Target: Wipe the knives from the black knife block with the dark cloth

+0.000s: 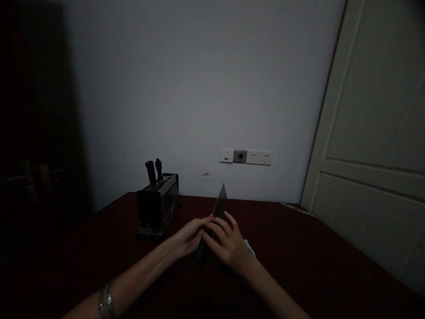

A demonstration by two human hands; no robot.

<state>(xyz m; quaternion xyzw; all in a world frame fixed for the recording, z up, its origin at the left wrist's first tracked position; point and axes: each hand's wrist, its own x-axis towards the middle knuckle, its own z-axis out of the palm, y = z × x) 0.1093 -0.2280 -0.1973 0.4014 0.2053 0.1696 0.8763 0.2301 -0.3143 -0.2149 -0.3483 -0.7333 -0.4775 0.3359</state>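
Note:
A large knife (220,203) stands with its blade tip up over the dark red table (318,257), in the dim middle of the view. My left hand (190,236) is closed against the knife's lower part from the left. My right hand (226,245) wraps its fingers round the same part from the right. The two hands meet at the blade's base, and the handle is hidden under them. A black knife block (158,205) with two dark handles sticking up stands just left of my hands.
A white paper or cloth (251,248) peeks out behind my right wrist. A strip of wall sockets (246,156) sits on the grey wall behind. A pale door (375,141) fills the right side. The left side is in deep shadow.

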